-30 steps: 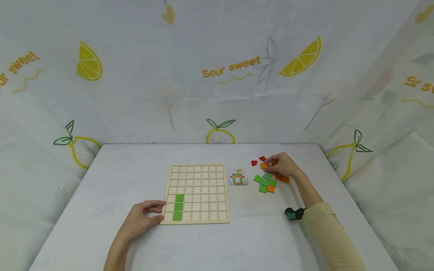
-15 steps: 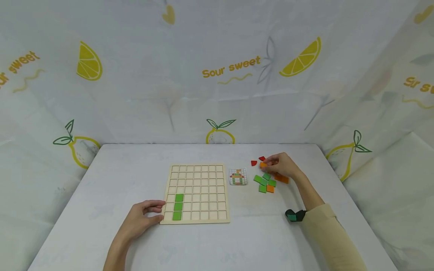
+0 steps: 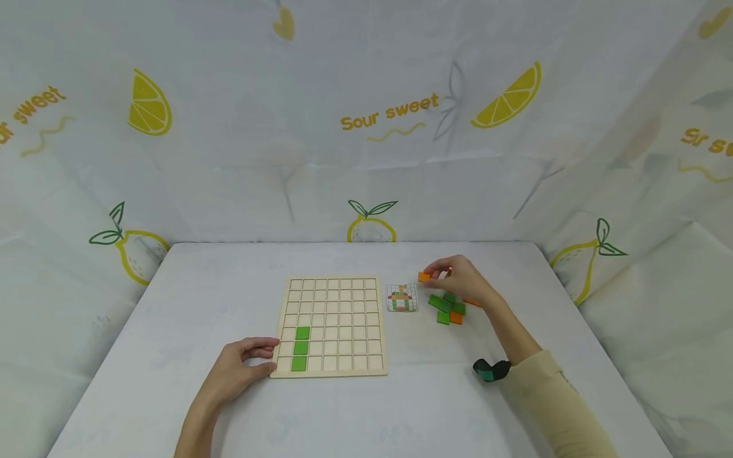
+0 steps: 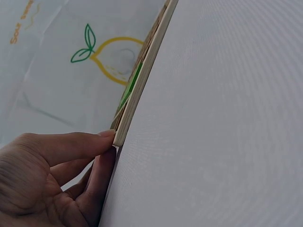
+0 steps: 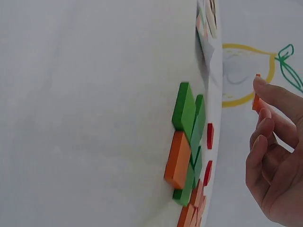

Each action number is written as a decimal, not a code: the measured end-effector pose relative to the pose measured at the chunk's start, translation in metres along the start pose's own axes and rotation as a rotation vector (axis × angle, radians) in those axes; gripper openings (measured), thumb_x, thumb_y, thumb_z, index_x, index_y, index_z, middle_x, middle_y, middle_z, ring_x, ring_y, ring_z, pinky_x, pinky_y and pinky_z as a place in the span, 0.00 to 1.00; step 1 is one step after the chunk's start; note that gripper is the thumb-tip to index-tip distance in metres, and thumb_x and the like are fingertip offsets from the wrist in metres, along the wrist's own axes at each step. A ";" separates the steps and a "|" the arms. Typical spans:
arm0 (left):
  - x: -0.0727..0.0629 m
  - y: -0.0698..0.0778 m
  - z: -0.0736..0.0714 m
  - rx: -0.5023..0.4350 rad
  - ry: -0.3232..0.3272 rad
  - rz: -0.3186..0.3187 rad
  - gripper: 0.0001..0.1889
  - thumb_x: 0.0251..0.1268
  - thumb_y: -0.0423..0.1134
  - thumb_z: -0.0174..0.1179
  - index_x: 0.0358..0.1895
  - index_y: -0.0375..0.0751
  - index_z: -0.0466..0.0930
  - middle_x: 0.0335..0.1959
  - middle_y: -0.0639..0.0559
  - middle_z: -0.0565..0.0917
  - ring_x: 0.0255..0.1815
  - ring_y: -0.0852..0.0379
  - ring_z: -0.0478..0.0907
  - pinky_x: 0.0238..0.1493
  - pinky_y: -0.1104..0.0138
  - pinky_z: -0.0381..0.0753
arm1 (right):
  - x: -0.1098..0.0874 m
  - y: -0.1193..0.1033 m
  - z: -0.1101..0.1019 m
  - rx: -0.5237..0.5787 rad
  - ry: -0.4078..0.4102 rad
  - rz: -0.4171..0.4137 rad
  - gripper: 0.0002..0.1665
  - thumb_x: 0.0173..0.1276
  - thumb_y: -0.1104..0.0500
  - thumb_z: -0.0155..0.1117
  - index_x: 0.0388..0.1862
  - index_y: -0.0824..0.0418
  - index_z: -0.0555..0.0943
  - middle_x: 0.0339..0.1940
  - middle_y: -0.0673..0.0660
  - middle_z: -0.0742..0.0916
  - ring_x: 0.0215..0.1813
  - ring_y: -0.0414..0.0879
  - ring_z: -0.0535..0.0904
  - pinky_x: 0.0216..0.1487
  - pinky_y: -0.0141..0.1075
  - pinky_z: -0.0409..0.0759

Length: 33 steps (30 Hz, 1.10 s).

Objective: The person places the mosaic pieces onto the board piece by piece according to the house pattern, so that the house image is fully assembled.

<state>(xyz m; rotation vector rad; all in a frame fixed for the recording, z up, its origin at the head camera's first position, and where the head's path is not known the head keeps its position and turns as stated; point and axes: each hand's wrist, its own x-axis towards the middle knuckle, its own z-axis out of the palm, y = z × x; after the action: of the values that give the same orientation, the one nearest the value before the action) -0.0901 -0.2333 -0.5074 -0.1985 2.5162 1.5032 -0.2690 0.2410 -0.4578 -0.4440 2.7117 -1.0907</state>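
Observation:
My right hand [image 3: 458, 280] pinches an orange square tile [image 3: 424, 277] between thumb and fingertips, raised off the table beside the pattern card. In the right wrist view the orange tile [image 5: 256, 97] stands edge-on at the fingertips. Below that hand lies a cluster of green tiles [image 3: 439, 303] with an orange tile [image 3: 455, 317] at its near side. My left hand [image 3: 237, 369] touches the left edge of the wooden grid board [image 3: 343, 375], thumb near its front corner. Three green tiles [image 3: 301, 348] stand in one column of the board.
A small pattern card [image 3: 402, 298] lies right of the board. More orange tiles [image 3: 472, 302] lie partly hidden under the right forearm. Two red pieces [image 5: 210, 136] show in the right wrist view. A dark green-and-black strap [image 3: 491, 370] hangs by the right sleeve.
My right hand has lifted the orange tile and carried it left, toward the pattern card, and now covers the red pieces in the head view. My left hand and the board stay put.

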 end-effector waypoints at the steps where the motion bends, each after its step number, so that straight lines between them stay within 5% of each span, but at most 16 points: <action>1: 0.000 0.000 0.000 -0.001 -0.001 0.000 0.25 0.61 0.33 0.78 0.63 0.42 0.87 0.53 0.49 0.91 0.53 0.62 0.85 0.57 0.76 0.78 | 0.000 -0.005 0.002 -0.001 0.001 -0.020 0.16 0.70 0.57 0.79 0.52 0.64 0.91 0.35 0.56 0.85 0.35 0.48 0.74 0.30 0.29 0.71; 8: 0.003 -0.002 -0.001 0.008 -0.006 0.014 0.26 0.62 0.34 0.78 0.64 0.41 0.87 0.55 0.49 0.90 0.53 0.61 0.85 0.55 0.75 0.79 | -0.004 -0.038 0.016 -0.005 0.003 -0.105 0.15 0.66 0.55 0.82 0.49 0.61 0.92 0.33 0.54 0.85 0.23 0.41 0.68 0.24 0.28 0.64; 15: 0.003 -0.004 0.000 0.015 -0.004 0.005 0.26 0.62 0.35 0.78 0.64 0.41 0.87 0.55 0.49 0.90 0.54 0.61 0.85 0.56 0.75 0.79 | -0.007 -0.061 0.029 0.042 -0.027 -0.150 0.15 0.65 0.55 0.83 0.48 0.59 0.92 0.35 0.53 0.85 0.24 0.42 0.75 0.26 0.28 0.73; 23: 0.002 -0.002 -0.001 0.005 -0.002 0.002 0.26 0.61 0.34 0.78 0.64 0.40 0.87 0.54 0.49 0.91 0.53 0.61 0.85 0.55 0.76 0.79 | -0.012 -0.082 0.051 0.098 -0.057 -0.144 0.15 0.65 0.54 0.83 0.47 0.57 0.92 0.34 0.51 0.84 0.24 0.43 0.76 0.25 0.28 0.72; 33: 0.001 0.000 0.000 0.018 0.010 -0.004 0.26 0.60 0.34 0.79 0.63 0.42 0.88 0.53 0.50 0.91 0.53 0.61 0.86 0.57 0.75 0.78 | -0.019 -0.109 0.082 0.037 -0.124 -0.241 0.15 0.65 0.51 0.84 0.46 0.55 0.92 0.34 0.49 0.86 0.27 0.46 0.77 0.27 0.27 0.71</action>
<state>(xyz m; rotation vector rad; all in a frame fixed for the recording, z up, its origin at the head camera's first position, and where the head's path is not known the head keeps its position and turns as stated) -0.0912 -0.2333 -0.5074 -0.2084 2.5349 1.4805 -0.2057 0.1201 -0.4386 -0.8211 2.5743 -1.1268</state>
